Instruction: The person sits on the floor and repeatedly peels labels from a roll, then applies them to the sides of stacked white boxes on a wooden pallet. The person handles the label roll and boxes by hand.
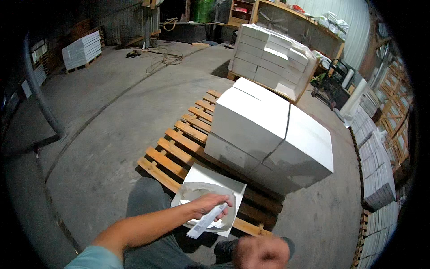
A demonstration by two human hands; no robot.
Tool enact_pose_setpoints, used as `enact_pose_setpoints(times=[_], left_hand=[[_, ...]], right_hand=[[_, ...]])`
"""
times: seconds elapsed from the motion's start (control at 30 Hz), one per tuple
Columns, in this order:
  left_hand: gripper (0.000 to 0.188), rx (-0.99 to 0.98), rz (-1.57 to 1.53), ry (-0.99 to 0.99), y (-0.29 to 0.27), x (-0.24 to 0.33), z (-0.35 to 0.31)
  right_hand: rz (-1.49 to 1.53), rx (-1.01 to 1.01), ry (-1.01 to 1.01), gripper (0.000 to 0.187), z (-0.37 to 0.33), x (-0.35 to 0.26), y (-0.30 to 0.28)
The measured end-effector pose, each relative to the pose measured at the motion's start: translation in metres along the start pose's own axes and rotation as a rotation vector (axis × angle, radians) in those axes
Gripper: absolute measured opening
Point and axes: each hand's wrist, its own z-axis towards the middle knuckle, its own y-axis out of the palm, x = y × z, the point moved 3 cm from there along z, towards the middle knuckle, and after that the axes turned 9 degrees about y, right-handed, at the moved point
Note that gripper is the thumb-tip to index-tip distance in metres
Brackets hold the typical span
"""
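My left hand [214, 205] is closed around a narrow white strip [207, 220] with small dark printing, perhaps a label or a folded paper. Below that hand, a clear plastic bag [197, 190] rests on a flat white panel [226, 181] at the near edge of a wooden pallet [170, 152]. At the bottom edge, by my knee, my right hand [262, 253] is smeared by motion, so its fingers cannot be made out. Large white cartons [255, 112], bound with a dark strap, stand on the pallet just beyond the panel.
Behind the cartons stands another pallet stacked with white boxes [264, 54]. Along the right lie rows of wrapped white stacks [376, 166]. A grey post [38, 89] rises at left, near a smaller white stack [82, 50]. A hose or cable [166, 59] lies coiled on the concrete floor.
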Motion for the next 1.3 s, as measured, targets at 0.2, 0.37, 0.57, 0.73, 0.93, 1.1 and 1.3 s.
enact_pose_setpoints(times=[0.2,0.37,0.57,0.73,0.93,1.1,1.3], left_hand=[[0.053,-0.058,-0.177,0.074,-0.003,0.003,0.004],[0.056,-0.042,-0.106,0.082,-0.007,0.003,0.003],[0.057,-0.062,-0.084,0.007,-0.008,0.001,0.009],[0.059,-0.155,-0.156,0.026,-0.003,0.006,0.008],[0.055,-0.207,-0.201,0.012,0.002,0.011,0.006],[0.051,-0.235,-0.15,0.074,-0.004,0.002,0.011],[0.049,-0.195,-0.195,0.043,-0.005,0.002,0.012]], right_hand=[[-0.418,0.603,0.453,0.029,0.017,0.126,-0.096],[-0.821,0.52,0.487,0.045,0.03,0.142,-0.096],[-0.694,0.441,0.634,0.043,0.037,0.153,-0.097],[-0.305,0.431,0.67,0.029,0.036,0.159,-0.1],[-0.146,0.46,0.64,0.025,0.035,0.15,-0.102],[-0.217,0.538,0.611,0.023,0.036,0.145,-0.1],[-0.17,0.605,0.59,0.022,0.03,0.158,-0.113]])
